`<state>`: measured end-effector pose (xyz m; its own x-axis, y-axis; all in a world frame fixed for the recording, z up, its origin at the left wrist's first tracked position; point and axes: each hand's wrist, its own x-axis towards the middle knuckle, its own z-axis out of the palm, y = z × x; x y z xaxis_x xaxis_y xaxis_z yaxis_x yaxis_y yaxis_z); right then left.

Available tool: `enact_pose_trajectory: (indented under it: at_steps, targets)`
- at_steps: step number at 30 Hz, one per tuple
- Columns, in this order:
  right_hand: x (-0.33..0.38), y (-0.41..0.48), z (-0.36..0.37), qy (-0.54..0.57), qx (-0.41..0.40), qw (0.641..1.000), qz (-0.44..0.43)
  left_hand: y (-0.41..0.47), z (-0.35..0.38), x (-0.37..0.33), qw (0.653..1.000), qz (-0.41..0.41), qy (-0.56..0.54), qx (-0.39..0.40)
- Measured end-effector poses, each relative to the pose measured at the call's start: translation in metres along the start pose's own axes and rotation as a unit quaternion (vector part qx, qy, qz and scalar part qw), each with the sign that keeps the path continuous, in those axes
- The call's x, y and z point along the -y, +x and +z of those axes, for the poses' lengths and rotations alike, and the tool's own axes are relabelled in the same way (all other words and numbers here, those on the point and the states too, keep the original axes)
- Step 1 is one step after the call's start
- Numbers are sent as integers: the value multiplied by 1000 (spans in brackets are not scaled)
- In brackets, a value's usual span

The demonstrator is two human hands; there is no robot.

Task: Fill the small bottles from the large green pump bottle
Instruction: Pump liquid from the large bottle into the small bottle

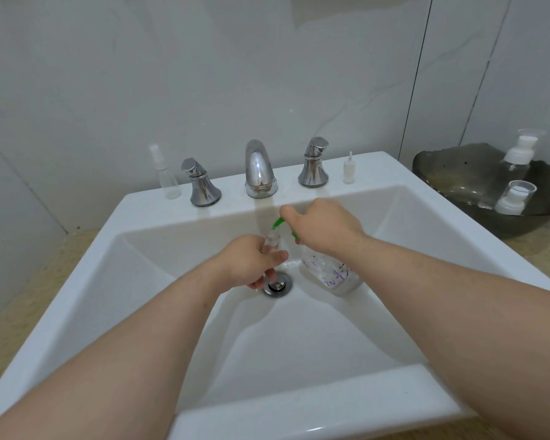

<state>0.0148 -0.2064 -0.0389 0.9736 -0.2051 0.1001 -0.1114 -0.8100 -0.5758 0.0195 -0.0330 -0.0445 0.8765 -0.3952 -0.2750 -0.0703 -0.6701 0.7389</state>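
Inside the white sink (pixel 299 344) stands the large clear pump bottle (pixel 331 274) with a green pump head (pixel 278 222) and purple writing. My right hand (pixel 326 225) lies over the pump head, fingers curled around it. My left hand (pixel 251 260) grips a small clear bottle (pixel 272 241) and holds its mouth right under the green spout, above the drain (pixel 277 284). Another small clear spray bottle (pixel 165 173) stands on the sink ledge at the far left. A small white sprayer insert (pixel 349 169) stands on the ledge at the right.
A chrome faucet (pixel 259 169) with two handles (pixel 200 184) (pixel 313 163) sits on the back ledge. On the beige counter at the right, a dark glass bowl (pixel 451 173) holds two clear bottles with white pump tops (pixel 518 154) (pixel 513 196). Tiled wall stands behind.
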Motion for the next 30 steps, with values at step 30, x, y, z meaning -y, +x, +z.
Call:
enact_pose_trajectory:
  at_steps: [30]
  targets:
    - [0,2,5,-13,-13,1000,26,2,0,0,992,26,-117,-43]
